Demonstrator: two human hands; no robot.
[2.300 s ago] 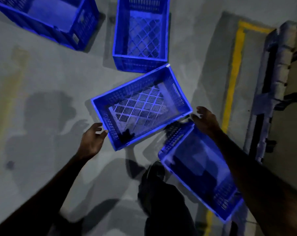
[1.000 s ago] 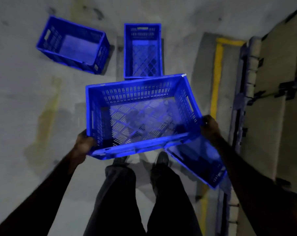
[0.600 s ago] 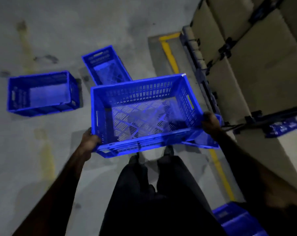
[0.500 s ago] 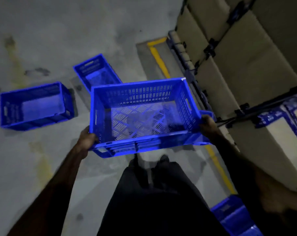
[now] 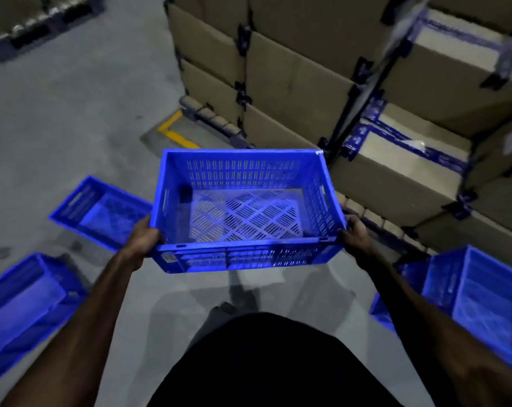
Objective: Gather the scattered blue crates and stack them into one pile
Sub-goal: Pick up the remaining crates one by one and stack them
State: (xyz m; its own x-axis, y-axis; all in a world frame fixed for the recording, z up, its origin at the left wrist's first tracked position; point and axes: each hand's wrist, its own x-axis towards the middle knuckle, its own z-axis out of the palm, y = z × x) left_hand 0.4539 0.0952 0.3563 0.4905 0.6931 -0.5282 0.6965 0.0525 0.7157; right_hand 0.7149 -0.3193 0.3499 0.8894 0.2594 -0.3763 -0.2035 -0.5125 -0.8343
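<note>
I hold an empty blue crate [image 5: 243, 207] level in the air in front of my body, its slotted bottom showing. My left hand [image 5: 143, 239] grips its near left corner and my right hand [image 5: 351, 236] grips its near right corner. A second blue crate [image 5: 99, 210] lies on the floor to the left, partly behind the held one. A third blue crate [image 5: 23, 309] sits at the lower left edge. On the right, another blue crate [image 5: 478, 295] stands on the floor behind my right forearm, partly cut off by the frame.
Tall stacks of cardboard boxes [image 5: 307, 71] on pallets fill the upper right, close behind the held crate. A yellow floor line [image 5: 172, 130] marks the corner by the boxes. Bare grey concrete floor [image 5: 72, 107] stretches to the upper left. My legs are below the crate.
Both hands took hold of the crate on the floor and lifted it. I have since turned right, so the floor crates slid left and the boxes and right-hand crate came into view.
</note>
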